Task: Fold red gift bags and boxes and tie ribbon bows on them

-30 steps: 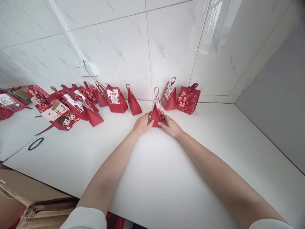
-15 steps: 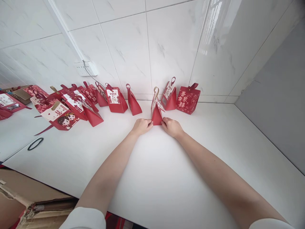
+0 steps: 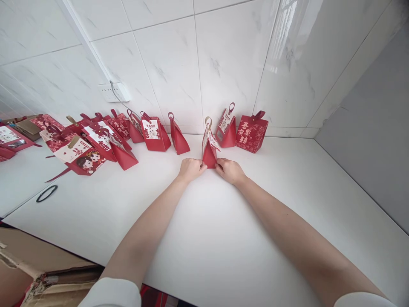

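Observation:
A red gift box (image 3: 210,156) with slanting sides, white printed panels and a beige ribbon loop on top stands upright on the white table (image 3: 204,238), its triangular end toward me. My left hand (image 3: 191,169) is closed at its lower left edge, fingers curled. On the opposite side my right hand (image 3: 231,170) grips the lower right edge in the same way. Just behind and to the right are a red box with a window (image 3: 227,128) and a dark red box with white lettering (image 3: 252,134). A narrow red box (image 3: 179,138) stands to the left.
Several more red gift boxes (image 3: 155,136) line the wall to the left, some crowded together. A black ring (image 3: 47,193) lies near the table's left seam. Below the front edge is an open cardboard carton (image 3: 60,260). A socket with a cable (image 3: 114,92) is on the tiled wall.
Almost nothing differs. Both hands stay at the gift box's lower edges, the left thumb shifting slightly inward, and the whole view moves a little.

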A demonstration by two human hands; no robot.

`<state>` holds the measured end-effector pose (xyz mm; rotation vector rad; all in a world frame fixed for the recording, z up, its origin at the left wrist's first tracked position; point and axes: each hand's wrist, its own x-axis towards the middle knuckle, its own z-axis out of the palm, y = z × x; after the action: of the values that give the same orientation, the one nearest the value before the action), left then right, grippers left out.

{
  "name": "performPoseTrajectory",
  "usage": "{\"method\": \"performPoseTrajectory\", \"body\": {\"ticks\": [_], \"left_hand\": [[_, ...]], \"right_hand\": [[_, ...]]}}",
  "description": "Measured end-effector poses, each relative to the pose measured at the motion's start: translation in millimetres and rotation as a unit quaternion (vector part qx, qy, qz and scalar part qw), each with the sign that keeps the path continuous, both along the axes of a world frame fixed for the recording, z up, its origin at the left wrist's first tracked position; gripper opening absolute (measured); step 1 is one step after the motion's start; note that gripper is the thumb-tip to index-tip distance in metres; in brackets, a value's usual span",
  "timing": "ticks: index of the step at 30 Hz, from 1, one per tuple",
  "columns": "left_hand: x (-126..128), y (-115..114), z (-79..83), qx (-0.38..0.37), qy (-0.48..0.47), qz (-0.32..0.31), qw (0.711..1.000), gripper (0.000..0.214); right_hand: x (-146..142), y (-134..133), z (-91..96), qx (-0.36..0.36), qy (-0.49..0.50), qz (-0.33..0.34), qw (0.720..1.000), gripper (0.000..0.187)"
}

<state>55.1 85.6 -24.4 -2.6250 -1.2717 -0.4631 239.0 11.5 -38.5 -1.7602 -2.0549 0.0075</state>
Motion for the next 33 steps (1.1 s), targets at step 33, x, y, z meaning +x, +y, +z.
{"method": "performPoseTrajectory", "body": {"ticks": [33], "left_hand": [[-5.4, -2.4, 1.9, -0.037, 0.0, -0.073, 0.997, 0.027]], "right_hand": [[-0.9, -2.7, 6.4, -0.023, -0.055, -0.048, 0.997, 0.025]]}}
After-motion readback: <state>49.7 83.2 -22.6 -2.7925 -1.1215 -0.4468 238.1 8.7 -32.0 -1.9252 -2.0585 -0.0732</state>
